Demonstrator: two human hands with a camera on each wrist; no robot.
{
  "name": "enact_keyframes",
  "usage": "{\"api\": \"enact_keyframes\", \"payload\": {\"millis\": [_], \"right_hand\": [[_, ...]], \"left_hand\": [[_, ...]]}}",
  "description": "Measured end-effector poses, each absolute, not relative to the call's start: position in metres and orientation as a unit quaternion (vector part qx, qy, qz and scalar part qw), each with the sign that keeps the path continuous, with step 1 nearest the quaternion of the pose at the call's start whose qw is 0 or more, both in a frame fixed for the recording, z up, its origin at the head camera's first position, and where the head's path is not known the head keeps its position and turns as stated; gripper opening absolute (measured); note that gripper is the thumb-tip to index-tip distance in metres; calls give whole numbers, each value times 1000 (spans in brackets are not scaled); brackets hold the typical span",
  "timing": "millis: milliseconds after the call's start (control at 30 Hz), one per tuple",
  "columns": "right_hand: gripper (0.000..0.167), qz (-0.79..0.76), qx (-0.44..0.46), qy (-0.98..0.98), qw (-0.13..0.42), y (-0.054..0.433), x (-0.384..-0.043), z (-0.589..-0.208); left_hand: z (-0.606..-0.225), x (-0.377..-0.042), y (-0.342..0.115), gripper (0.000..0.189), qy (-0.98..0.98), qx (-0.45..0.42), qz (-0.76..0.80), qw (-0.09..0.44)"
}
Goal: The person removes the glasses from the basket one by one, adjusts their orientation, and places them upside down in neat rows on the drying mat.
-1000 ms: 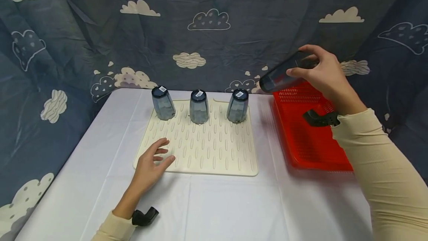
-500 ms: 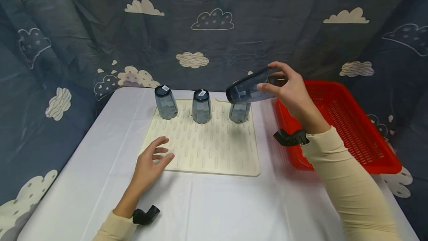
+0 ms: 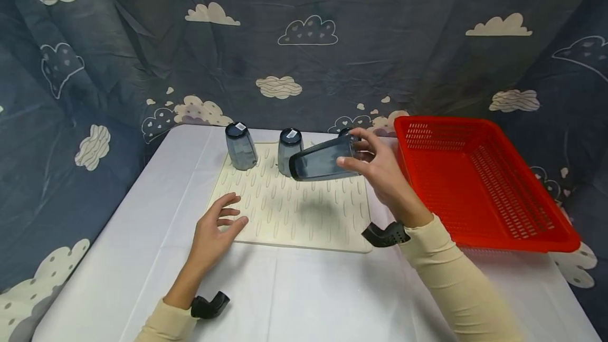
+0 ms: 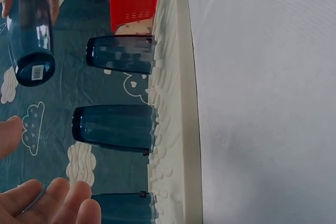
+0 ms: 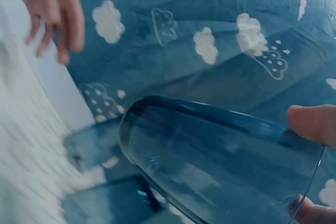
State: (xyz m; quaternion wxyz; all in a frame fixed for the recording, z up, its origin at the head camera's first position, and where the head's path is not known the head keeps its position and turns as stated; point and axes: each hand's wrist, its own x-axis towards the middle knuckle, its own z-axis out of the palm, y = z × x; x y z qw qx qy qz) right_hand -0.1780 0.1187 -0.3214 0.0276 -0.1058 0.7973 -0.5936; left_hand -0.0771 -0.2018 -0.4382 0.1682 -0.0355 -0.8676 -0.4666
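My right hand (image 3: 380,170) grips a blue-grey drinking glass (image 3: 323,160) near its rim, thumb on one side and fingers on the other. The glass lies nearly sideways in the air over the cream drying mat (image 3: 285,226), its thick base toward the left. Three similar glasses stand upside down along the mat's back edge: a left one (image 3: 241,146), a middle one (image 3: 288,141) and a right one (image 4: 121,53), mostly hidden behind the held glass in the head view. My left hand (image 3: 214,234) hovers at the mat's left front, fingers loosely bent, holding nothing.
A red perforated plastic basket (image 3: 475,183) stands right of the mat. White cloth (image 3: 304,289) covers the table. A dark curtain (image 3: 380,57) with cloud prints hangs behind and at the sides.
My right hand has carried the glass left and downward, from above the basket to over the mat. My left hand stays about where it was.
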Motion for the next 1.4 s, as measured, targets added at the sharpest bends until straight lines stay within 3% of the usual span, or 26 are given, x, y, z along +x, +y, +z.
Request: {"api": "enact_keyframes", "payload": {"millis": [400,633,1100,1400], "right_hand": [[67,-618,-88,776,89,115,-153,-362],[65,-629,-95,765,96,113,-147,-365],[65,-661,-134,727,127,107,-141,-370],[65,-670,-167,708,149,112,-142,-375]], "left_hand": [[-442,-77,-197,59,-863,-62,-474,164],[-442,-81,-188,62,-860,-77,-478,158],[-427,-95,-152,73,-850,-145,-499,87],[-423,-93,-147,70,-819,-182,-534,105]]}}
